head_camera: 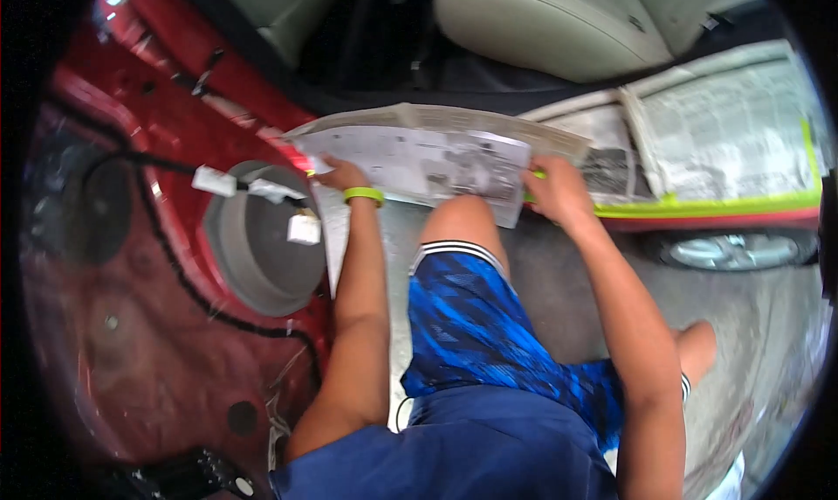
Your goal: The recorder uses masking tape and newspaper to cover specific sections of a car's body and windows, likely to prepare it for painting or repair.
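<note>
A newspaper sheet (425, 159) spans the lower edge of a red car's door opening. My left hand (345, 174) touches its left end, a bit of yellow-green tape beside the fingertips; whether it grips the paper is unclear. Around my left wrist sits a yellow-green ring (364, 196), a band or a tape roll. At the sheet's right end my right hand (556, 189) is closed on the paper's edge, with yellow-green tape (538, 174) at its fingers. Further right, more newspaper (727, 126) covers the car body, its lower edge held by a yellow-green tape strip (713, 208).
An open red door panel (131, 290), its inner side bare, stands at the left with a grey round part (262, 257), black cable and white connectors (304, 229). Beige seats (550, 22) lie beyond the sill. A wheel (736, 250) is at the right. My knee touches the sheet's lower edge.
</note>
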A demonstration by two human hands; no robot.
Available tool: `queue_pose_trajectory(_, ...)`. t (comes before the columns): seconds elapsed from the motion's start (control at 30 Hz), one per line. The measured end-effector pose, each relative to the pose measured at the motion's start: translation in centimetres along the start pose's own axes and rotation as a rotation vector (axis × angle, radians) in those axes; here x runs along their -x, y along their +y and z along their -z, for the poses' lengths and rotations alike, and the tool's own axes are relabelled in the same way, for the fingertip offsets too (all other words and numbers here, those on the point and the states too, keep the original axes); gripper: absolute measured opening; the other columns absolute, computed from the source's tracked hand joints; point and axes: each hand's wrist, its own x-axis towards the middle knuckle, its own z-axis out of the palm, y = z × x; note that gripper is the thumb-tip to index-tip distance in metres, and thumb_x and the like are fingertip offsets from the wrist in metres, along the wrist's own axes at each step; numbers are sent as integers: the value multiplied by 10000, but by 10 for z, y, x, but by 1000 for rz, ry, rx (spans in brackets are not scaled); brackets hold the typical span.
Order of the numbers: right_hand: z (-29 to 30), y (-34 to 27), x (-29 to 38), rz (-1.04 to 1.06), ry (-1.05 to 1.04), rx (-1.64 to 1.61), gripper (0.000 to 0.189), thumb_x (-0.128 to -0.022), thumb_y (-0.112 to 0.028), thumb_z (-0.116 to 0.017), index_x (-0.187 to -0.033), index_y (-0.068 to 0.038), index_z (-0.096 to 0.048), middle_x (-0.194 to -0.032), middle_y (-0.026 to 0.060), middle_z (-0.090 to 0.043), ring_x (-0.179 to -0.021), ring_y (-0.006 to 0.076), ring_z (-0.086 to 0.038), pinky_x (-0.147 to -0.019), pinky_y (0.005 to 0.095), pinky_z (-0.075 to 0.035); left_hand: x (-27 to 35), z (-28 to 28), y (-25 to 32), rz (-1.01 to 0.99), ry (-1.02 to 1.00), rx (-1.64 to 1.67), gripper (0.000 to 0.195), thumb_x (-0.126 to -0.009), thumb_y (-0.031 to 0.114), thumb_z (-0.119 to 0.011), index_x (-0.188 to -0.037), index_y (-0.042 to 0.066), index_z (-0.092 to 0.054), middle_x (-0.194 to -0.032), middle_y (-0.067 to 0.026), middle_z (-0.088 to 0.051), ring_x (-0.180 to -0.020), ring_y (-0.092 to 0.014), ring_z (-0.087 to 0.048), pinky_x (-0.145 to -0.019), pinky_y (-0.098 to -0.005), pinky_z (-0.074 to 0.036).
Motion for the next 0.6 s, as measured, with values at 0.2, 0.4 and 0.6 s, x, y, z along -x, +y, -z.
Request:
queue_pose_trajectory(0.2, 6, -23, 4, -263, -101, -161, 224, -933, -232, -645, -938, -21, -719, -645, 155, -693, -605, 265, -726, -692, 406, -563, -2, 34, -2, -18, -121, 104, 644, -1085, 312, -384, -1531, -119, -212, -1568, -379, -243, -1481, -453, -270, -1220, -454, -262)
queue_pose_trajectory(0.4, 5, -23, 2, -286, -83, -201, 215, -930, -227, -646, -934, -24, -718, -646, 151, -695, -586, 265, -718, -682, 400, -562, 5, 54, -4, -156, -262, 208, 754, -1012, 326, -594, -1531, -95, -246, -1611, -306, -222, -1490, -409, -276, -1221, -441, -270)
queue_pose_trajectory(0.6, 12, -26, 9, -379, -85, -313, 239, -930, -239, -643, -971, -15, -715, -743, 196, -715, -687, 325, -730, -746, 420, -561, -3, 40, -13, -140, -240, -217, 822, -1018, 497, -513, -1548, -77, -254, -1592, -342, -248, -1504, -442, -221, -1241, -475, -197)
